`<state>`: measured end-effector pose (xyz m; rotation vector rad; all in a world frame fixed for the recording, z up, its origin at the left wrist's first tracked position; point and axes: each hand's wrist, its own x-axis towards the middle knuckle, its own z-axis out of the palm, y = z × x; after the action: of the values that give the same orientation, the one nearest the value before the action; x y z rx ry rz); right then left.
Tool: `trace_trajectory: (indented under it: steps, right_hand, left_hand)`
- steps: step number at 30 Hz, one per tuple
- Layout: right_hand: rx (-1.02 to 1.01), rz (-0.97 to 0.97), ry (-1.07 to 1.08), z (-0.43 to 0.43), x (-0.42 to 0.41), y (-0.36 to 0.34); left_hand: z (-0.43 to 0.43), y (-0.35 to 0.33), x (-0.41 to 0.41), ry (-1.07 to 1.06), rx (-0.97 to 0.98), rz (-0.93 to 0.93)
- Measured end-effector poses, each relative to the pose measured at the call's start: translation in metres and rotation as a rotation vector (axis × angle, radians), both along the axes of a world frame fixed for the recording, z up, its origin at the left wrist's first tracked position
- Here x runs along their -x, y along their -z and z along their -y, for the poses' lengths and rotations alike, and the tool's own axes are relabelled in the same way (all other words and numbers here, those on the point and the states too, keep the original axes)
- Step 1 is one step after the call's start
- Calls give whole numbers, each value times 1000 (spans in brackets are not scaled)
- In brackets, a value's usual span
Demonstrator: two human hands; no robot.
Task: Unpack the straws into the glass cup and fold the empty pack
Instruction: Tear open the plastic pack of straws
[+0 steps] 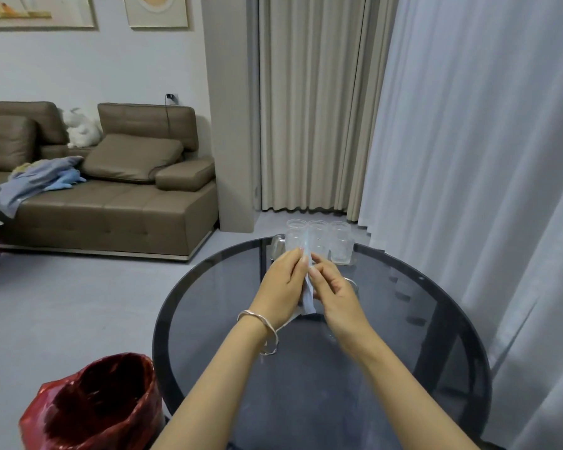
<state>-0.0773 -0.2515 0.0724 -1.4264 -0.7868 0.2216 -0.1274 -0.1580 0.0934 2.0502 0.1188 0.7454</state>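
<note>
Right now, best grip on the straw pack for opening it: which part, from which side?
Probably the top end. The straw pack is a thin, flat strip held nearly upright over the glass table, so pinch its flat faces from either side, as the left hand and right hand do now near the top, fingertips close together. The lower end hangs free below the hands.

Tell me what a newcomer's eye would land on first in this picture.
First, the two hands at the centre: the left hand and right hand pinch a thin pale straw pack between them above the round dark glass table. Next, the clear glass cups clustered at the table's far edge, and the red bin bag on the floor at lower left.
</note>
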Motion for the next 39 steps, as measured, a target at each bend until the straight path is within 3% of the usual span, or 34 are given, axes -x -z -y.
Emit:
trace_trajectory:
  steps: [6, 16, 19, 22, 24, 26, 28, 31, 34, 36, 39]
  right_hand:
    - [-68, -184, 76, 0, -11, -7]
    - [366, 765, 332, -17, -51, -45]
    - [444, 940, 309, -25, -53, -47]
    - [504, 1125, 253, -29, -59, -43]
    - [506, 1270, 200, -30, -60, -37]
    - [505, 1343, 164, -29, -60, -26]
    - [535, 1201, 112, -28, -61, -12]
    - [443, 750, 108, -21, -66, 16]
    - [137, -57, 154, -21, -65, 36]
    - [-72, -605, 57, -24, -73, 52]
    - [-261, -1101, -42, -24, -91, 67]
  left_hand:
    - [-9, 13, 2, -62, 237, 72]
    - [-26, 22, 6, -165, 417, 24]
    - [-30, 18, 6, -101, 812, -108]
    - [-53, 26, 2, 234, 1380, -272]
    - [-67, 35, -1, 484, 1672, -233]
    - [-75, 43, -7, 565, 1832, -189]
    - [-74, 51, -14, 540, 1837, -181]
    - [-65, 62, -29, 427, 1720, -127]
    - [-55, 65, -46, 291, 1616, 0]
    - [-46, 69, -57, 233, 1417, 32]
    - [-37, 81, -65, 58, 1022, 53]
